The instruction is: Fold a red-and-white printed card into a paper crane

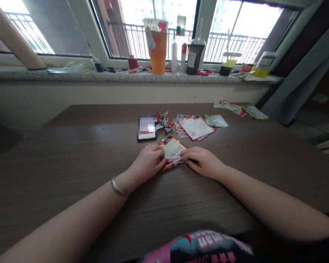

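Note:
A small printed paper sheet (173, 148), cream with a colourful top edge, lies on the brown table, its near edge folded up into a red and pink strip. My left hand (152, 157) grips its left side, thumb at the fold. At the right end of the fold, my right hand (200, 160) pinches the paper between thumb and fingers. Just beyond sit a phone (147, 136) with a blurred screen and a crumpled cluster of folded colourful paper (165, 120). A stack of similar sheets (196, 126) lies to the right of that cluster.
Green-white papers (216, 121) lie beside the stack, with more leaflets (231, 107) at the table's far right. On the granite windowsill (112, 76) stand an orange drink cup (157, 49), a dark cup (195, 56), bottles and pens. A grey curtain (296, 80) hangs at right.

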`<action>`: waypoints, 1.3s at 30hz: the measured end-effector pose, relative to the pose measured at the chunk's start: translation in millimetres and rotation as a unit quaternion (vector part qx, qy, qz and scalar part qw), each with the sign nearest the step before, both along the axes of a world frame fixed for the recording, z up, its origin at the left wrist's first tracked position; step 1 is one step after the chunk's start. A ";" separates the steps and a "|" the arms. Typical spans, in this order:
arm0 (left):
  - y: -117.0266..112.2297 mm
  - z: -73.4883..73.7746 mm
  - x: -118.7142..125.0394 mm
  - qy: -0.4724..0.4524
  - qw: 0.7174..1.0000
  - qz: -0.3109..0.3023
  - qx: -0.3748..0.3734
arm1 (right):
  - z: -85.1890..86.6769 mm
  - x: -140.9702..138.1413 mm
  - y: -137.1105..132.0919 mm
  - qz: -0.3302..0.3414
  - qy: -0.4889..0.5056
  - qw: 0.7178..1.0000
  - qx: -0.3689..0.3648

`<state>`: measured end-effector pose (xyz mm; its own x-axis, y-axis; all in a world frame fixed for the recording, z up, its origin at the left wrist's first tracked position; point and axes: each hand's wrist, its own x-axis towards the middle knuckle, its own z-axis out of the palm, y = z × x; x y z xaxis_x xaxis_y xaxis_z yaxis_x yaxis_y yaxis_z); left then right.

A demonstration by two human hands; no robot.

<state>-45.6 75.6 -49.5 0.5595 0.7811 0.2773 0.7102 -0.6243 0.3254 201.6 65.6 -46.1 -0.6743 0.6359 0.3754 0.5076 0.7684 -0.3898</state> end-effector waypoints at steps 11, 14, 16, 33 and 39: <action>7.5 -7.2 -3.8 -0.016 1.000 -0.004 0.025 | -3.8 -0.4 0.8 -0.001 -0.048 0.998 0.041; 9.8 -9.7 -4.3 -0.011 0.999 -0.005 0.029 | -3.3 -1.5 0.9 -0.006 -0.056 0.997 0.052; 11.0 -11.0 -4.7 -0.008 1.000 -0.002 0.029 | -3.7 -1.8 1.3 -0.012 -0.063 0.996 0.058; 11.4 -9.9 -4.1 -0.022 1.000 0.002 0.021 | -11.3 0.1 7.1 -0.018 -0.077 0.994 0.081; 11.5 -11.2 -5.7 -0.024 0.999 -0.010 0.026 | -10.8 0.9 7.1 -0.014 -0.086 0.992 0.089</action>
